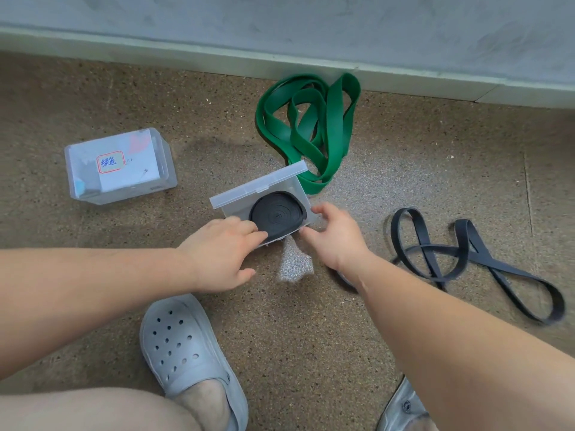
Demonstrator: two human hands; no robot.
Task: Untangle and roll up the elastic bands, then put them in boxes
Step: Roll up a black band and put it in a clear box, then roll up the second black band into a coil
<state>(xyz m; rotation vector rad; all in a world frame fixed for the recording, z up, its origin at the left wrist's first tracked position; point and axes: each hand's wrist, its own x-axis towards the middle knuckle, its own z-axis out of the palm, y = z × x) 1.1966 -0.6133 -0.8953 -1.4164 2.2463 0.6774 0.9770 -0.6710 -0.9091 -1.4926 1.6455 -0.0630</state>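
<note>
A black elastic band rolled into a flat coil (277,216) lies in an open clear plastic box (299,188) on the floor, its lid (258,186) tipped back. My left hand (222,253) presses its fingertips on the coil's near left edge. My right hand (336,236) holds the box's right side between thumb and fingers. A tangled green band (314,129) lies behind the box by the wall. A loose dark band (466,262) sprawls in loops on the floor to the right.
A second clear box (119,166), closed and bearing a red-framed label, stands at the left. A grey wall base (280,63) runs along the back. My grey clogs (186,353) are planted on the speckled brown floor near the bottom edge.
</note>
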